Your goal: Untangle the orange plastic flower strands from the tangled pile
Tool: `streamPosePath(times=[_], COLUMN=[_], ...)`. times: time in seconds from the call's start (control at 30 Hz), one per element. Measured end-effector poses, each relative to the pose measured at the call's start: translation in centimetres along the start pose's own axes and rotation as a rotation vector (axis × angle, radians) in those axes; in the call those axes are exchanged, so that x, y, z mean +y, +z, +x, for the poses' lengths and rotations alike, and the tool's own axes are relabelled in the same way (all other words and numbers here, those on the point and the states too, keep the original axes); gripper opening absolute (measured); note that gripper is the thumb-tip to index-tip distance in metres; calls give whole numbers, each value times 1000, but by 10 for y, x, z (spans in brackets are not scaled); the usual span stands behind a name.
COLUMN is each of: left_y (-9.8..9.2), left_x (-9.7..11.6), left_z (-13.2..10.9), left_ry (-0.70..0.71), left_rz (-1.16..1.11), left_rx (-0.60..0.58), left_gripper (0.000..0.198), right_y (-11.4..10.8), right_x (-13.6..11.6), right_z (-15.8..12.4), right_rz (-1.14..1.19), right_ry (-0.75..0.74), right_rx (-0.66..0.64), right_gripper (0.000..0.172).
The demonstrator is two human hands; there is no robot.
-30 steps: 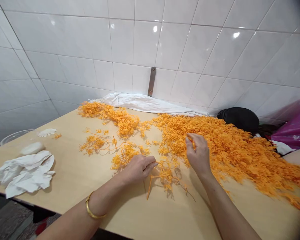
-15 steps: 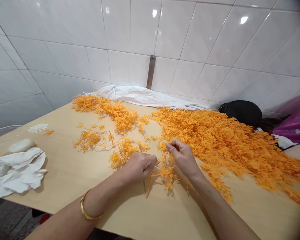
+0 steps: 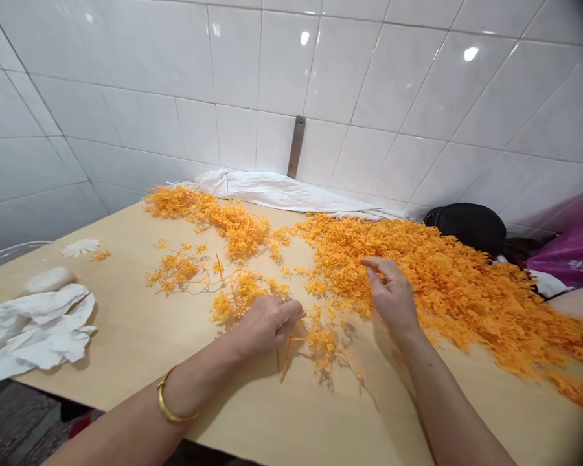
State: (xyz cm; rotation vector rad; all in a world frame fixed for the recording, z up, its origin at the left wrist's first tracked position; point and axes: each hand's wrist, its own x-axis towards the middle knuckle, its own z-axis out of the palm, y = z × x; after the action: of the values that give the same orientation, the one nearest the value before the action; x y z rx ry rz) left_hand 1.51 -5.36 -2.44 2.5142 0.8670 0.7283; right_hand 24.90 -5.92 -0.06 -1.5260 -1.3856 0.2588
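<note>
The left hand's grip [image 3: 268, 325] pinches an orange sprig [image 3: 323, 340]; the right hand's grip [image 3: 392, 299] spreads above the orange heap [image 3: 447, 291].

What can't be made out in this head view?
Head view only:
Left hand: its fingers hide whether it grips the orange sprigs beneath it.
Clear bowl: cut off by the left edge.
Purple bag: cut off by the right edge, contents unseen.
Pile's right end: blurred.

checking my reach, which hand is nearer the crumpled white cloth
Left: the left hand is right of the cloth, the right hand farther right.
</note>
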Motion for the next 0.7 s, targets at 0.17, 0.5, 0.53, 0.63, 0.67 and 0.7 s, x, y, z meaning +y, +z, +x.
streamPosePath(times=[0.17,0.5,0.53,0.63,0.67,0.7], left_y=[3,3,3,4,4,4], left_x=[-5,0,0,-1,-1,-2], left_z=[1,1,1,0,0,-1], left_ry=[-37,-28,-25,-25,-23,-20], left_rz=[12,50,56,72,75,76], left_rx=[104,61,53,37,34,34], left_gripper=[26,31,31,31,31,31], right_y=[13,25,26,23,20,15], right_x=[-14,-23,-22,-22,-22,-21], right_z=[-14,-26,-25,-22,-20,-17], right_rz=[494,663,641,507,439,372], right_ry=[330,476,446,324,275,223], right_rx=[-551,-719,-710,-734,-746,-738], right_gripper=[29,28,25,22,22,22])
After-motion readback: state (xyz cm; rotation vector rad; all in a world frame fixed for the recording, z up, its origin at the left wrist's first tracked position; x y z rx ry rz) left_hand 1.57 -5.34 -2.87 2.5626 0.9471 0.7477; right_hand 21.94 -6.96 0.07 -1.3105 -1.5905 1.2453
